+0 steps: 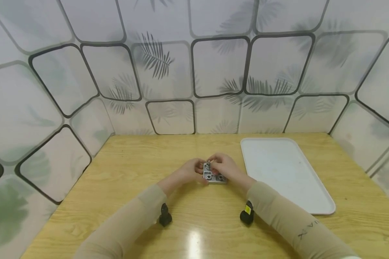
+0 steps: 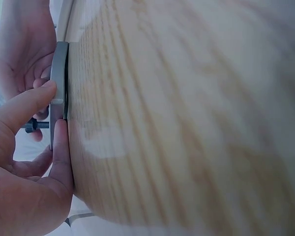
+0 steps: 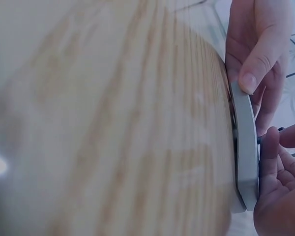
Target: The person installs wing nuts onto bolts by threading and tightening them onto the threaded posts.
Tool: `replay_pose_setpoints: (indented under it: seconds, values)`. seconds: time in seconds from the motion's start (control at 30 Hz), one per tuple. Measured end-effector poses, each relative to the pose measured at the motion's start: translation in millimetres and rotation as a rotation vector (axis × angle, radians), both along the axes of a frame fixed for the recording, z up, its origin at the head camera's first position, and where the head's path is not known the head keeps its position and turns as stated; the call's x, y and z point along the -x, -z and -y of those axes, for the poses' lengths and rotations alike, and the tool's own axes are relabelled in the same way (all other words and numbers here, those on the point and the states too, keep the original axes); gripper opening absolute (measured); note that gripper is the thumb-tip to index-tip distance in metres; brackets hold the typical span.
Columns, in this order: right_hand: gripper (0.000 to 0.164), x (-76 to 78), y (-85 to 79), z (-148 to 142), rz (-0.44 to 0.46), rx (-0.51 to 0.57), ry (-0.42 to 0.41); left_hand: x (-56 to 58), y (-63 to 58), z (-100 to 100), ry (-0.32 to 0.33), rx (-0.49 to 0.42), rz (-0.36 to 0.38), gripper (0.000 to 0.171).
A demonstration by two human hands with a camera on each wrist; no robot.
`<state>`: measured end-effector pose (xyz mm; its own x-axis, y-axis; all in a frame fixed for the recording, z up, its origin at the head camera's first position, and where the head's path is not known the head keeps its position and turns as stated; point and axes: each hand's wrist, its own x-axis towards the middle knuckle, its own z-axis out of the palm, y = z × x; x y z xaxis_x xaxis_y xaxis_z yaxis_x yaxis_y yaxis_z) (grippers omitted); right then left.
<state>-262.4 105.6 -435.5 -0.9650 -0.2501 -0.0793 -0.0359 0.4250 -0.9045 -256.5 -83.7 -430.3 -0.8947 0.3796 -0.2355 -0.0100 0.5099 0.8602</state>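
A grey metal plate [image 1: 217, 181] with raised ribs and round holes lies on the wooden table. My left hand [image 1: 188, 171] grips its left side, the thumb on the near edge, as the right wrist view shows on the plate [image 3: 247, 147]. From the plate's far left corner a dark bolt [image 1: 209, 163] stands up; its threaded shank and dark nut-like part [image 2: 30, 126] show side-on in the left wrist view. Fingers and thumb of my right hand [image 1: 226, 168] pinch about this bolt from the right. The fingers partly hide the bolt's upper end.
To the right of the hands a white tray [image 1: 280, 169] lies on the wooden table [image 1: 142, 154]. A patterned curtain [image 1: 168, 72] hangs along the back and both sides. Black wrist cameras [image 1: 165, 216] are strapped under both sleeves.
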Motion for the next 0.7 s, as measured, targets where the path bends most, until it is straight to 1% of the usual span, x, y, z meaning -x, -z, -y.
replay_pose_setpoints:
  seconds: [0.07, 0.37, 0.5, 0.7]
  values:
    - [0.033, 0.0, 0.0, -0.1, -0.006, -0.017, 0.005, 0.6, 0.4, -0.1, 0.002, 0.006, -0.009, 0.079]
    - [0.025, 2.0, 4.6, 1.3, -0.038, -0.089, 0.026, -0.4, -0.5, 0.1, 0.001, 0.016, -0.003, 0.081]
    - [0.022, 3.2, 5.4, 2.2, -0.057, -0.109, 0.031, -0.7, -2.3, 0.4, 0.006, 0.017, -0.007, 0.080]
    - [0.019, 1.1, 1.9, 3.7, -0.059, -0.108, 0.040, -0.7, -3.3, 0.5, 0.002, 0.014, 0.013, 0.080]
